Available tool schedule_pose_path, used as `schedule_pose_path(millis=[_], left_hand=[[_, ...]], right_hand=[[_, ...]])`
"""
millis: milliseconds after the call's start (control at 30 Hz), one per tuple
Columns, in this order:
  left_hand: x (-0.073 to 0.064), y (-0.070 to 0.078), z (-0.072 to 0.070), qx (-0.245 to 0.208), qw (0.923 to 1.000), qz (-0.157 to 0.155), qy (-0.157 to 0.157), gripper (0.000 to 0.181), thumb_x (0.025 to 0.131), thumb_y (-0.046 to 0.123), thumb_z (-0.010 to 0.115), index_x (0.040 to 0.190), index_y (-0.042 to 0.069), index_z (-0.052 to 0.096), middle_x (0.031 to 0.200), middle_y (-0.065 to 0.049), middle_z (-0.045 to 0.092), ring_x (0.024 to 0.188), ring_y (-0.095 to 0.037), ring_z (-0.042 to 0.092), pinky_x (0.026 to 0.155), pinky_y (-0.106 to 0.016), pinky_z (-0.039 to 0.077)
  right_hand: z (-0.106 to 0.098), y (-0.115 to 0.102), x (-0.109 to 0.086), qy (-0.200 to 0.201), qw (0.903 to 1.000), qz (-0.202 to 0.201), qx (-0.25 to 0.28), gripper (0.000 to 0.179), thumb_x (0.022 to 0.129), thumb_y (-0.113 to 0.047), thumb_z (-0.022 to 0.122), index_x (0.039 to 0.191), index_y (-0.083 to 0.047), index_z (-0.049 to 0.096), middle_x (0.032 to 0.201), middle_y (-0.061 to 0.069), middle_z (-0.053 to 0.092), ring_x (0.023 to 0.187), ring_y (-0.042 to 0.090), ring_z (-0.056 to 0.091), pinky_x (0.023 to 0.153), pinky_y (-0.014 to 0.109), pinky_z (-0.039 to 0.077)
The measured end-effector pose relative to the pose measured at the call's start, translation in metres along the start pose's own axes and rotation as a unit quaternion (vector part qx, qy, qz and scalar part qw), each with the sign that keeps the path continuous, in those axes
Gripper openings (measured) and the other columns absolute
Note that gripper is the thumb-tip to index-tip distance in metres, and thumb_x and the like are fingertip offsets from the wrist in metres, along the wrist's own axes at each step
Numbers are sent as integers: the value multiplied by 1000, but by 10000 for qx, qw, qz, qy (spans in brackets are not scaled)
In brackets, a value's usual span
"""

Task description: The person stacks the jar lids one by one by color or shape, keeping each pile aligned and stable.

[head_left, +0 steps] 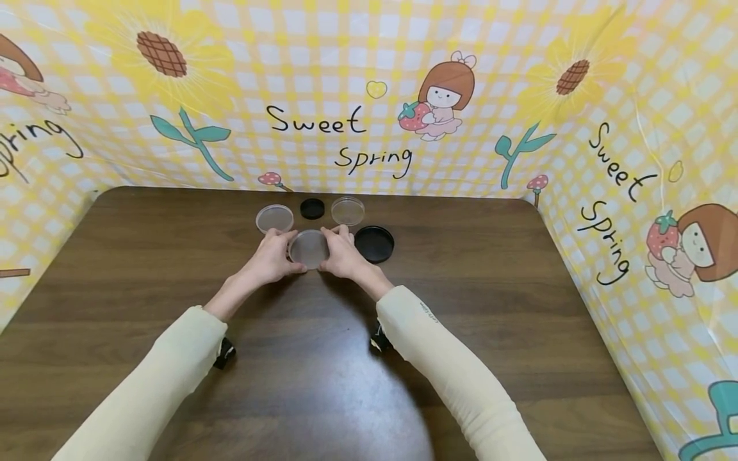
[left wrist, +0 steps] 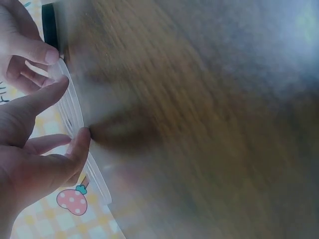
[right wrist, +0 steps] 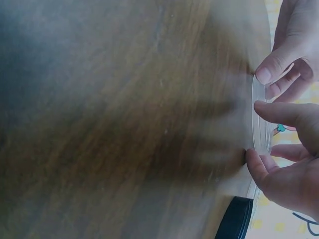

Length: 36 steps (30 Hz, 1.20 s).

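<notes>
Near the far side of the table, a clear round dish [head_left: 309, 250] resembling a petri dish lies between my two hands. My left hand [head_left: 270, 257] grips its left rim, and my right hand [head_left: 344, 253] holds the right rim. Side-on in the right wrist view, the dish [right wrist: 260, 117] shows thin stacked edges, pinched by thumb and fingers. Around it are a clear dish [head_left: 274, 218] behind my left hand, a small black disc [head_left: 312, 208] behind the middle, another clear dish [head_left: 348, 210] behind my right hand, and a larger black round dish [head_left: 374, 244] to the right.
The brown wood-grain table [head_left: 490, 288] ends at a yellow checked cloth [head_left: 323, 70] hanging behind and at the sides. Black wrist devices [head_left: 225, 353] sit below both cream sleeves [head_left: 444, 358]. Light glares off the near tabletop.
</notes>
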<state>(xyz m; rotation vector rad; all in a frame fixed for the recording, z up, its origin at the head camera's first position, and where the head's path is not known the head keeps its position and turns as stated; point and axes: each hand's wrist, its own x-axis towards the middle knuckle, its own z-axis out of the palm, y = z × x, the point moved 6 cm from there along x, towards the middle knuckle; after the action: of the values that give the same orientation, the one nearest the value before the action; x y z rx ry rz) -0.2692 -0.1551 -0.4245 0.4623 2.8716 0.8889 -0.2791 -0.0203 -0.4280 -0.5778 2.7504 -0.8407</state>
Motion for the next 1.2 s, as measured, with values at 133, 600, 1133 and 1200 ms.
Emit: schedule_pose_path(millis=[133, 600, 1133, 1200], left_hand=[[-2, -1, -2, -43, 10000, 4, -7, 76, 73, 10, 83, 133, -18, 44, 110, -32, 54, 111, -40, 39, 91, -51, 39], [-11, -7, -4, -618, 9980, 96, 15, 74, 72, 9, 85, 131, -12, 47, 110, -26, 46, 96, -34, 54, 82, -42, 50], [-27, 0, -4, -792, 9966, 184, -149, 75, 73, 6, 84, 135, -11, 45, 114, -27, 44, 96, -34, 58, 82, -40, 52], [-30, 1, -4, -806, 9965, 188, -152, 75, 73, 7, 84, 135, -10, 45, 114, -27, 44, 96, -34, 58, 82, -40, 52]], right_hand=[[-2, -1, -2, 14, 9999, 16, 127, 80, 78, -9, 79, 146, 1, 37, 139, 20, 36, 123, 35, 37, 101, 33, 37], [-4, -1, -10, 58, 9974, -495, 529, 76, 79, -10, 78, 142, 4, 40, 127, 20, 47, 117, 24, 42, 94, 28, 40], [-6, -5, -28, -26, 9961, -593, 647, 72, 77, -8, 80, 139, 6, 46, 124, 23, 51, 111, 27, 48, 86, 25, 44], [-5, -5, -30, -44, 9960, -561, 701, 72, 77, -7, 80, 139, 5, 45, 125, 23, 48, 109, 27, 50, 82, 22, 46]])
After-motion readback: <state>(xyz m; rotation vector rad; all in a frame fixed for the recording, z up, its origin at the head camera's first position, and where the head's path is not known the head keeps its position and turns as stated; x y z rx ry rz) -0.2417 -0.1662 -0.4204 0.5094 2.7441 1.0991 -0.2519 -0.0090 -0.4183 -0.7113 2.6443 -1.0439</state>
